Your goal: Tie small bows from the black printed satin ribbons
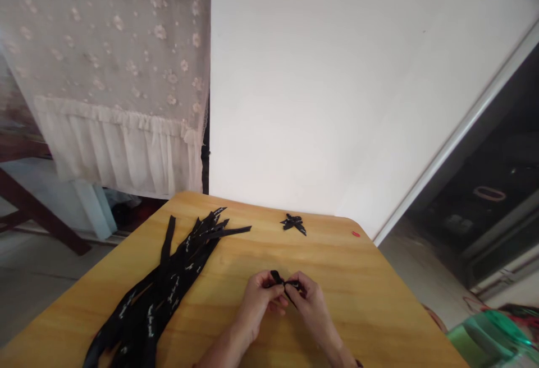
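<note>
Near the front middle of the table, my left hand [261, 296] pinches one side of a black ribbon [275, 276] with pale lettering. My right hand [309, 298] grips the same ribbon from the other side, thumb and fingers closed on it. A short loop stands up between the hands, and a tail shows under the right thumb. The fingers cover most of the knot area. To the left lies a pile of long black ribbon strips [168, 284] printed with white script. Beyond my hands, a black ribbon bow [293, 222] rests flat.
The wooden table [345, 278] meets a white wall panel [337, 87] at its far edge. A small red object [356, 234] lies near the far right corner. A lace curtain [126, 76] hangs at the left. Beside the right edge is a green translucent container [492, 334].
</note>
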Demonstrator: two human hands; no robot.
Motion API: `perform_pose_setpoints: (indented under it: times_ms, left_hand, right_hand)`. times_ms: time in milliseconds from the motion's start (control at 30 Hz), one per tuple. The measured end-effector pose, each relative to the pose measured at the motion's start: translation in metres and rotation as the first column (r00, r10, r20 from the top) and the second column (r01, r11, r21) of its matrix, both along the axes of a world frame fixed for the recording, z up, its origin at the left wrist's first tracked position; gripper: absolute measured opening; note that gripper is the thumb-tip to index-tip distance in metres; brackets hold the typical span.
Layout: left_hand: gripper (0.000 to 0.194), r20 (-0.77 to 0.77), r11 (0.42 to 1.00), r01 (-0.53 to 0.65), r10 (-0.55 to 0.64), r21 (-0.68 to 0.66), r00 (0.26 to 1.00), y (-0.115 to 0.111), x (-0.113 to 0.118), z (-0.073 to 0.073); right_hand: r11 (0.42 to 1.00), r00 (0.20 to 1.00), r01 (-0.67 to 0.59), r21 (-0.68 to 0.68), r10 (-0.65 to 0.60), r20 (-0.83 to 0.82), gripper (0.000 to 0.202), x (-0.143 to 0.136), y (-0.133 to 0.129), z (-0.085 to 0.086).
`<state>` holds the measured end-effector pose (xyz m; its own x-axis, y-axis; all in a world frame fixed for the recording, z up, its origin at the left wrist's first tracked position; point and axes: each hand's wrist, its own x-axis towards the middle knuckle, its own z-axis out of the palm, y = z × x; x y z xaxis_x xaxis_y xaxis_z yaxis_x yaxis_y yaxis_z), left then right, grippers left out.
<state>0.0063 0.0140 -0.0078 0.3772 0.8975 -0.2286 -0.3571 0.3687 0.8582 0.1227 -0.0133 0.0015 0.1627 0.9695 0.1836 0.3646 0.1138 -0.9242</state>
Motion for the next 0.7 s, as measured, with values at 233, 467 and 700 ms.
perform_pose_setpoints:
  times_ms: [233, 467, 700]
  left_hand:
    - [0.020, 0.063, 0.996, -0.066, 0.070, -0.056, 0.996, 0.003, -0.003, 0.000]
    - [0.020, -0.009, 0.991, -0.122, 0.121, -0.051, 0.993, 0.003, -0.005, 0.002]
    - [0.016, -0.076, 0.998, -0.057, 0.056, -0.004, 0.996, 0.000, -0.003, 0.003]
  right_hand:
    - [1.000, 0.990, -0.011, -0.028, 0.007, -0.142, 0.025, 0.008, 0.001, 0.001]
    - [0.988, 0.984, 0.152, 0.027, -0.149, -0.101, 0.031, 0.012, 0.002, -0.006]
    - [0.993, 0.959, -0.063, -0.096, 0.034, -0.281, 0.029, -0.001, 0.000, 0.000]
